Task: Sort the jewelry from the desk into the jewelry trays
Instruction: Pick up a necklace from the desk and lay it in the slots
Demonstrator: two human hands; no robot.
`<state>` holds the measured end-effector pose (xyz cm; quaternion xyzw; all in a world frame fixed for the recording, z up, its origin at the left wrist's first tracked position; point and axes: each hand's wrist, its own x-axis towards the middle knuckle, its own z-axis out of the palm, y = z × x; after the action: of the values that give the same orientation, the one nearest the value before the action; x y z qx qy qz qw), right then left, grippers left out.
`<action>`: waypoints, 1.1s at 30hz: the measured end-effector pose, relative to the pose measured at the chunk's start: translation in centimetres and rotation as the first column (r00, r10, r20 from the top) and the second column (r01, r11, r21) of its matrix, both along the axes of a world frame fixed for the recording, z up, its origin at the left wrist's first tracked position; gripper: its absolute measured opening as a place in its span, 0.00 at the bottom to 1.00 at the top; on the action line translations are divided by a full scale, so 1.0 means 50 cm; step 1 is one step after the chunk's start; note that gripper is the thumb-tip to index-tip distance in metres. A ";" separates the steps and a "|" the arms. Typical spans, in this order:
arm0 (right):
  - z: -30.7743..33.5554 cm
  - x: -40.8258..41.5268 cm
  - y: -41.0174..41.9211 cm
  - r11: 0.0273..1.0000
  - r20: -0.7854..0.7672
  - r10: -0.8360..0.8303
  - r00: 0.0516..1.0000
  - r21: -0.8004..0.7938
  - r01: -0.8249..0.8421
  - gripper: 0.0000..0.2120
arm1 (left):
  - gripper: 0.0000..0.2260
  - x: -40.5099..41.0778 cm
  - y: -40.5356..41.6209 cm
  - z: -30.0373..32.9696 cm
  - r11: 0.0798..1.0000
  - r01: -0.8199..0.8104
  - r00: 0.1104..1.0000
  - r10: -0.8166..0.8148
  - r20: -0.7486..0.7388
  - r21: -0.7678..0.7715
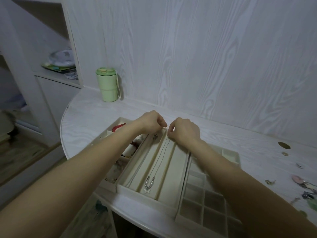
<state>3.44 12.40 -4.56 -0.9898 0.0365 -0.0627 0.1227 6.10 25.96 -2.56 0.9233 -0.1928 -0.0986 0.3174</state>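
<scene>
Laying a thin silver chain necklace with pearl-like beads (pixel 158 162) into the middle channel of a cream three-channel long tray (pixel 176 162), both hands are working at the tray's far end. Right hand (pixel 185 130) is curling its fingers, seemingly pinching the chain's far end at the channel top; exact contact is too small to confirm. Left hand (pixel 151 122) is also curled just beside it, probably helping with the chain, but I cannot tell whether it is holding anything. Beaded pendant end is lying at the near end of the channel, so the chain is being stretched straight, likely to keep it from tangling. Long tray is sitting across a cream bracelet tray (pixel 120 121) on the left, holding a red bead bracelet (pixel 118 127), and a cream grid tray (pixel 212 196) on the right. More small jewelry pieces (pixel 303 184) are waiting on the white woodgrain desk (pixel 96 114) far right. Pale green lidded cup (pixel 107 85) is standing far left.
</scene>
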 end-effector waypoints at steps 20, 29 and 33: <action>0.047 -0.140 0.048 0.949 -0.064 0.291 0.955 0.146 -0.279 0.09 | 0.21 -0.116 0.077 0.010 0.984 0.004 0.990 -0.030 0.137 0.180; 0.027 -0.235 0.095 0.930 -0.181 0.353 0.918 -0.038 -0.365 0.05 | 0.18 -0.206 0.107 -0.013 0.979 -0.015 0.982 -0.024 0.185 0.206; 0.018 -0.255 0.111 0.926 -0.196 0.354 0.915 -0.065 -0.372 0.06 | 0.17 -0.220 0.125 -0.023 0.964 -0.032 0.979 -0.023 0.203 0.263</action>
<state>-9.32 17.98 -3.64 -0.9858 -0.1402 0.0493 0.0782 -4.92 32.20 -3.71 0.9630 -0.2075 -0.0276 0.1700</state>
